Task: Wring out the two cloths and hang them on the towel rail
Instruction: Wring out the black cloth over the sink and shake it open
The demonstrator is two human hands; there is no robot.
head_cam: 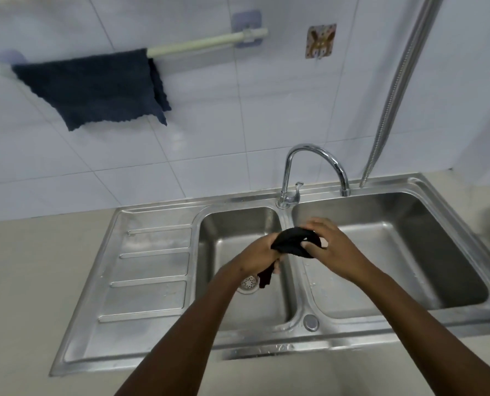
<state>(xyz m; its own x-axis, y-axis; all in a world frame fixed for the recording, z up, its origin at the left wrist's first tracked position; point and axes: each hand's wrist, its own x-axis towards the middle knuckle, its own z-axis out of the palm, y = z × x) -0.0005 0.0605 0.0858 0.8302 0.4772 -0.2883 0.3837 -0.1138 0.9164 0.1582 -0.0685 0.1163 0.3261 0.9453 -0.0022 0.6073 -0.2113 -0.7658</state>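
So we had both hands over the double-bowl stainless steel sink (pixel 409 195), right above the divider between the two bowls. The twisted black cloth (pixel 293 244) was bunched up between them. Our left hand (pixel 259 254) was closed tight around the near end of it, with a short tail of fabric dangling below the fist over the left bowl, just above the round perforated drain strainer (pixel 249 282). Our right hand (pixel 328 242) was wrapped over the far end, fingers curled around it and thumb pressed against the fabric, so a closed grip there too.

The other one, a dark blue square cloth (pixel 92 87), was draped over the left part of the pale plastic towel rail (pixel 209 42) on the white tiled wall (pixel 238 115), far left of the sink. It hung folded over the bar, a bit crooked, with a back layer peeking out on its right edge. The right part of the rail was bare.

The curved chrome tap (pixel 315 161) stood at the far rim of the sink, its spout reaching over the right bowl. The ribbed draining board (pixel 152 267) sat on the left.
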